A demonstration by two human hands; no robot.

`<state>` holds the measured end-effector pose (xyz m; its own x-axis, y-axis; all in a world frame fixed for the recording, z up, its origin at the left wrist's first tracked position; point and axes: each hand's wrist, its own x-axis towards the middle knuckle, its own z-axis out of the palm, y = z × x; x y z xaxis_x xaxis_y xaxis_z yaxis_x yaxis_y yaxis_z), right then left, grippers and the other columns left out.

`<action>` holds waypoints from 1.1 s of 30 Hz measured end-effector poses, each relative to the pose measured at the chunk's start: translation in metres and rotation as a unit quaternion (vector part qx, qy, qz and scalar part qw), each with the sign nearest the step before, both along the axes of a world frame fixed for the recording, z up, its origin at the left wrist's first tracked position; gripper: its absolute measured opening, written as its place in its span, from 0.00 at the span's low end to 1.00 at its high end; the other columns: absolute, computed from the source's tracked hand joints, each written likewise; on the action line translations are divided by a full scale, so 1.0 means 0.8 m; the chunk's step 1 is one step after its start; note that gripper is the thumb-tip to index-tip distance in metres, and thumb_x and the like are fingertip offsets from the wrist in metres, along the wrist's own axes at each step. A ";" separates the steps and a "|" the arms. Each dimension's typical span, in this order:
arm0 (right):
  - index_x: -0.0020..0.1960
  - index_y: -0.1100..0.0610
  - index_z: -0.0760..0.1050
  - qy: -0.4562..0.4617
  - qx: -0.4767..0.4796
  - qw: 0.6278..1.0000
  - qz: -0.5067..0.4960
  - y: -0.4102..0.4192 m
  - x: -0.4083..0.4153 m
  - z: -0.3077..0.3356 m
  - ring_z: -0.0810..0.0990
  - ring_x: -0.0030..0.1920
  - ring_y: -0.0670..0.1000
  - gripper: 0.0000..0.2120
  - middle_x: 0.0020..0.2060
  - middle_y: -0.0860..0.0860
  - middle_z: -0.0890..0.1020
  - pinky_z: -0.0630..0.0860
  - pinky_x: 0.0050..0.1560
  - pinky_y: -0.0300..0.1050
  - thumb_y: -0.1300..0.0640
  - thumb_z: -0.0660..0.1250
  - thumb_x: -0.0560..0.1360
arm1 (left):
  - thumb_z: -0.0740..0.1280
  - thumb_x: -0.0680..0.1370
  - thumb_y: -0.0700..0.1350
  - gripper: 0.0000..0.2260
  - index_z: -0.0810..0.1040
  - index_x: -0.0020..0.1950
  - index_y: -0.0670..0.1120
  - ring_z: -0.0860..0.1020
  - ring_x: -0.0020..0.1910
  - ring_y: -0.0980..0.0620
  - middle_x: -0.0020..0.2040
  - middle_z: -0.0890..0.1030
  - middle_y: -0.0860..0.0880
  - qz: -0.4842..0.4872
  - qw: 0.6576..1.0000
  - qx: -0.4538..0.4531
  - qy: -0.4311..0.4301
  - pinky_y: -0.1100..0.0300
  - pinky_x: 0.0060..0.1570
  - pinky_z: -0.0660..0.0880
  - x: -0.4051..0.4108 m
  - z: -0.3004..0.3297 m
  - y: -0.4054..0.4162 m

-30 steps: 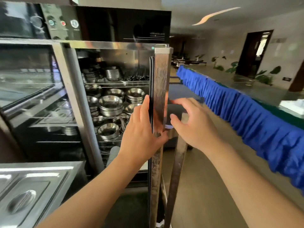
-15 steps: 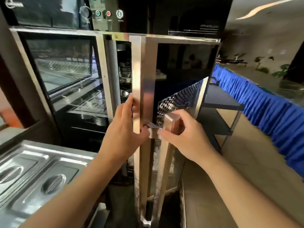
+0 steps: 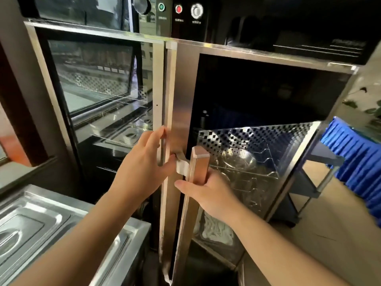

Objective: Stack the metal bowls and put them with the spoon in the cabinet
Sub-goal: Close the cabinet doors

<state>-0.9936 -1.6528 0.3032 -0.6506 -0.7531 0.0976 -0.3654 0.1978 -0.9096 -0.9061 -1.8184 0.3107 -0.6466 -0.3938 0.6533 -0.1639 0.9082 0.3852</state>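
Observation:
The steel cabinet's right door (image 3: pixel 181 96) with dark glass stands almost flush with the left door (image 3: pixel 92 79); only a thin gap shows between them. My left hand (image 3: pixel 142 168) grips the door's inner edge, thumb against the handle bracket. My right hand (image 3: pixel 210 195) is closed around the tall copper-coloured door handle (image 3: pixel 199 162). Through the glass I dimly see a metal bowl (image 3: pixel 241 162) on a wire shelf. No spoon is visible.
A steel counter with lidded inset pans (image 3: pixel 41 230) is at the lower left, close to the cabinet. The control panel with knobs and buttons (image 3: pixel 178 9) is above the doors. A dark cart shelf (image 3: pixel 321 157) and a blue-skirted table (image 3: pixel 360 162) stand to the right.
The right door has swung from wide open, with the shelves of bowls exposed, to nearly closed. My right hand moved onto the handle and closed around it; my left hand stayed on the door edge.

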 end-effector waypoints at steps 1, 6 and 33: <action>0.36 0.55 0.80 -0.004 -0.003 1.000 0.001 -0.018 -0.007 0.000 0.82 0.37 0.47 0.12 0.32 0.48 0.82 0.81 0.49 0.52 0.50 0.76 0.74 | 0.71 0.76 0.53 0.30 0.66 0.75 0.49 0.81 0.52 0.48 0.66 0.75 0.48 0.003 1.000 -0.009 -0.003 0.53 0.46 0.82 -0.009 0.000 -0.017; 0.36 0.55 0.79 -0.005 -0.005 1.000 -0.024 -0.099 -0.048 -0.003 0.81 0.36 0.47 0.12 0.31 0.47 0.81 0.79 0.48 0.52 0.49 0.77 0.72 | 0.67 0.79 0.55 0.24 0.71 0.72 0.46 0.80 0.59 0.47 0.64 0.78 0.47 0.019 0.997 -0.076 -0.025 0.53 0.51 0.81 -0.055 0.002 -0.089; 0.53 0.47 0.80 0.070 0.007 0.992 -0.108 -0.255 -0.175 -0.009 0.83 0.46 0.45 0.13 0.44 0.44 0.84 0.82 0.50 0.45 0.45 0.74 0.71 | 0.53 0.82 0.60 0.33 0.47 0.83 0.48 0.42 0.81 0.37 0.83 0.46 0.40 0.071 0.987 -0.111 -0.096 0.34 0.76 0.51 -0.256 -0.052 -0.294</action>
<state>-1.1338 -1.8565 0.2959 -0.7780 -0.5991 0.1890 -0.4354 0.2973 -0.8497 -1.1108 -2.0533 0.2694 -0.7158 -0.3507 0.6039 -0.3460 0.9293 0.1295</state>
